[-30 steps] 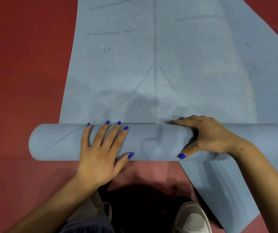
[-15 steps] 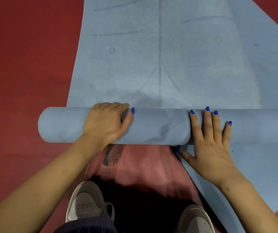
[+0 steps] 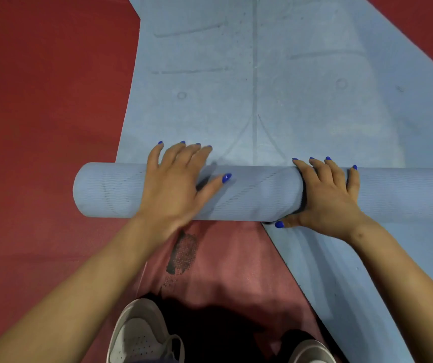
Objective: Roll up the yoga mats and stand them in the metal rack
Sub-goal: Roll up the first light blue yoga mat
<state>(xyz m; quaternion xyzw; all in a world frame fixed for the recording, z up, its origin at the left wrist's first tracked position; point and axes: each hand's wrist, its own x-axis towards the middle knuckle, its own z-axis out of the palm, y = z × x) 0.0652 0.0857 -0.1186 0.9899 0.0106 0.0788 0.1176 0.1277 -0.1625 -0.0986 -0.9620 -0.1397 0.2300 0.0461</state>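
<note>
A light blue yoga mat (image 3: pixel 257 82) lies flat on the red floor and runs away from me. Its near end is wound into a thick roll (image 3: pixel 257 195) lying crosswise. My left hand (image 3: pixel 176 182) rests on top of the roll's left part, fingers stretched over the far side and thumb spread to the right. My right hand (image 3: pixel 328 197) lies over the roll right of centre, fingers draped across the top and thumb low on the near side. The roll's right end runs out of view. No metal rack is in sight.
A second blue mat (image 3: pixel 354 284) lies flat at an angle under the roll's right part. A pinkish mat (image 3: pixel 231 258) with a dark worn patch (image 3: pixel 182 252) lies between it and my white shoes (image 3: pixel 142 336). Red floor (image 3: pixel 39 113) fills the left.
The roll has moved away from me and taken up more of the mat. My left hand went from curled over the roll to fingers stretched forward; my right hand shifted further onto it.
</note>
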